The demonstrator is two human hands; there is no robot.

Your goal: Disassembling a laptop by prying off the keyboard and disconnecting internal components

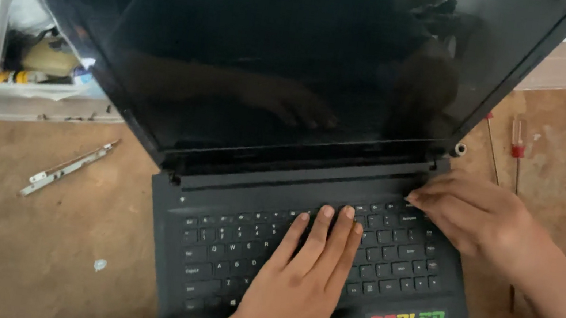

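Two hands rest on a matte black laptop lying open on a worn brown table: the left hand is spread flat over the keys, the right hand presses fingers together at the hinge corner. Nearby lie a thin metal bracket (left) and a red-handled screwdriver.

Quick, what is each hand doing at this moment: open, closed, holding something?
Left hand: open, flat on the laptop keyboard, holding nothing.
Right hand: open, fingers pressed at the keyboard's back right corner by the hinge, no grip on anything.
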